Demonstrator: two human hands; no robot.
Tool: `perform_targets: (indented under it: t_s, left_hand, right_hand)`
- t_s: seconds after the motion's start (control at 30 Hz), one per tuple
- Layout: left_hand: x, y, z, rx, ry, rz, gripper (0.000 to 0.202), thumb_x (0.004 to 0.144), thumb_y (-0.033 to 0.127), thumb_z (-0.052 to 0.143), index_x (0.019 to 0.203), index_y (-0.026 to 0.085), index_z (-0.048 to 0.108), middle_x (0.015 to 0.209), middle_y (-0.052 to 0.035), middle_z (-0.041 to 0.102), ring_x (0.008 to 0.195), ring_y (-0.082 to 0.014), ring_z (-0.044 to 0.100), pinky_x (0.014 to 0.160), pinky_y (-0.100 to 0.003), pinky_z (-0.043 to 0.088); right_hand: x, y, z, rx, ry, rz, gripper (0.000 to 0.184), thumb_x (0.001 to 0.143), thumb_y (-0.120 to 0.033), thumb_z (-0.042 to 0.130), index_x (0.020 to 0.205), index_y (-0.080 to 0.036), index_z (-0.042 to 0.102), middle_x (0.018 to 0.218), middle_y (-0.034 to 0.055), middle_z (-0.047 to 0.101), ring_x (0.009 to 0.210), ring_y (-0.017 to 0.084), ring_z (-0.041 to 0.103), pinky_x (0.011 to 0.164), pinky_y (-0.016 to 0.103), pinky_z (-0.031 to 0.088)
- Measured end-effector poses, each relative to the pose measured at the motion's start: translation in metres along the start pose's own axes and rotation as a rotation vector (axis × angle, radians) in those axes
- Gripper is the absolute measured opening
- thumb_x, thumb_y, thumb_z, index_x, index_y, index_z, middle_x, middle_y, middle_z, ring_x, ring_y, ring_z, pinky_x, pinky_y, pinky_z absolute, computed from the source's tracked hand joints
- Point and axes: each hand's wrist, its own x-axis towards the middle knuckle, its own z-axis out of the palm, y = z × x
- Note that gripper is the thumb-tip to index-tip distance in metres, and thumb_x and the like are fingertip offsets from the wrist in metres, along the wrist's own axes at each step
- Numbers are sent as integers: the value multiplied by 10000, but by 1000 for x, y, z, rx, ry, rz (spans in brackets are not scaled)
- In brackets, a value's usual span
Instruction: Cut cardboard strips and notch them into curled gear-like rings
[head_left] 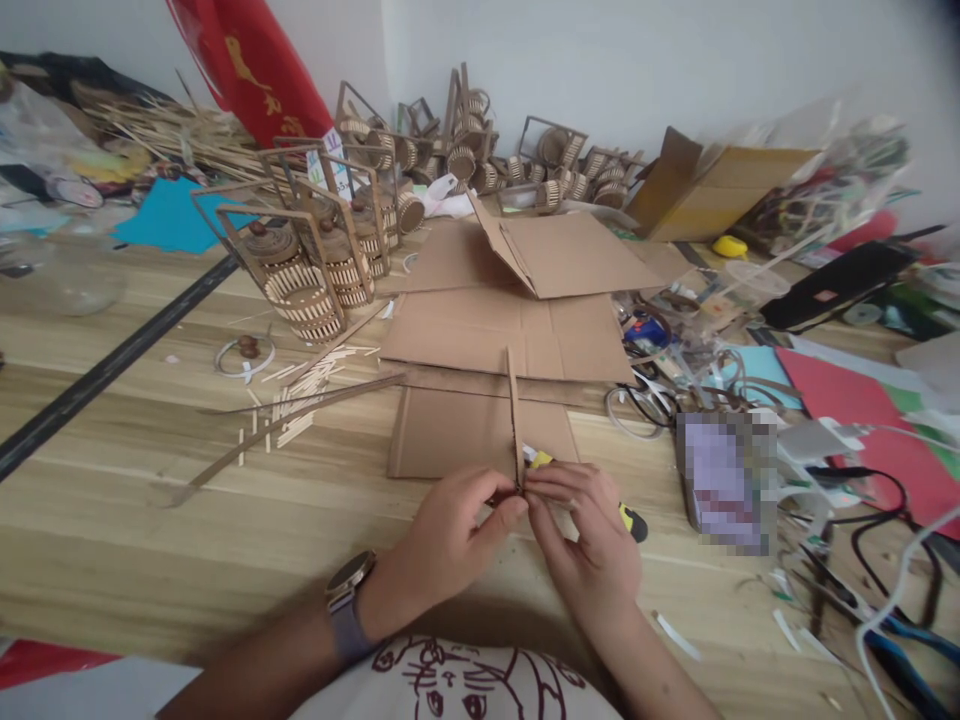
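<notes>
Together, left fingers [504, 518], right fingers [561, 480] pinching slim brown strip [514, 410], creased cardboard [457, 330] beyond

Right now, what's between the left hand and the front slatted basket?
Head view, going from left hand to front slatted basket: lower cardboard sheet's left edge, bare wood tabletop, brown strips, loose pale sticks.

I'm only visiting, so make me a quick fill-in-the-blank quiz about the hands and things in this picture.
1. The left hand and right hand meet at the ____ (near/far) end of the thin brown strip.
2. The watch is on the ____ wrist.
3. The yellow-and-black tool is partly hidden by the ____ hand.
4. The large bag by the wall is mostly ____.

Missing words: near; left; right; red.
</notes>
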Motion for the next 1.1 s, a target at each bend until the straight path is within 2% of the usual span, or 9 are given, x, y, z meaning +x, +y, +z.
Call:
perform_targets:
  t_s: [0.1, 0.23, 0.37, 0.5, 0.57, 0.63, 0.83, 0.97, 1.1]
  left_hand:
    - [0, 0, 1, 36, 8, -42, 180, 957, 242, 465, 881, 178, 615, 840, -35, 675, 791, -171, 627, 689, -260, 464]
    - [-1, 0, 3, 104, 26, -9, 192, 953, 198, 438, 837, 186, 592, 806, -33, 657, 756, -165, 610, 684, -262, 463]
    - [-1, -1, 3, 190, 51, 99, 209, 961, 170, 411, 842, 186, 581, 788, -39, 634, 749, -172, 588, 695, -276, 462]
    - [0, -4, 0, 244, 45, 263, 216, 988, 183, 401, 865, 179, 579, 780, -43, 624, 768, -181, 572, 731, -299, 446]
    - [1, -5, -1, 235, 31, 300, 227, 1002, 197, 393, 877, 177, 581, 786, -43, 626, 777, -181, 572, 750, -306, 440]
    - [2, -4, -1, 210, 16, 284, 260, 1021, 242, 375, 883, 174, 584, 795, -46, 627, 785, -183, 574, 754, -309, 442]
    - [0, 2, -1, 108, -51, 95, 384, 1021, 437, 369, 832, 179, 581, 806, -47, 622, 769, -182, 580, 706, -287, 454]
    - [-1, 3, -2, 19, -50, 38, 354, 1013, 418, 402, 813, 184, 577, 771, -24, 617, 732, -164, 586, 657, -256, 436]
    - [-1, 2, -2, 64, -41, 49, 353, 1028, 293, 372, 729, 191, 530, 708, -3, 583, 687, -146, 560, 639, -246, 418]
  right_hand:
    - [-3, 0, 3, -14, -13, -19, 177, 862, -113, 633, 962, -259, 646, 894, 31, 743, 849, 203, 682, 789, 386, 493]
    - [-5, -1, 5, -52, -15, -18, 179, 871, -123, 620, 970, -270, 646, 900, 20, 752, 856, 204, 689, 815, 392, 467]
    - [-3, -3, 4, -21, -23, 18, 146, 891, -132, 591, 945, -266, 616, 867, 18, 740, 825, 200, 687, 817, 405, 473]
    - [-1, -4, 2, 171, -32, 168, 132, 917, -141, 543, 874, -254, 596, 828, 28, 705, 802, 197, 672, 755, 389, 526]
    - [-1, -4, 1, 235, -37, 222, 141, 924, -145, 528, 858, -250, 597, 828, 31, 694, 805, 194, 664, 727, 372, 539]
    - [-2, -3, 1, 223, -31, 204, 133, 917, -138, 537, 876, -250, 597, 836, 33, 694, 812, 196, 663, 734, 378, 539]
    - [-2, -1, -1, 35, -21, -41, 224, 867, -72, 583, 1010, -245, 589, 883, 41, 720, 851, 201, 671, 791, 410, 512]
    - [-2, 0, -2, 1, -32, -104, 254, 855, -68, 598, 1036, -246, 608, 910, 42, 738, 864, 205, 680, 799, 413, 497]
    - [-2, 1, -1, 34, -37, -79, 199, 886, -110, 592, 1023, -250, 628, 911, 40, 731, 863, 204, 674, 799, 408, 511]
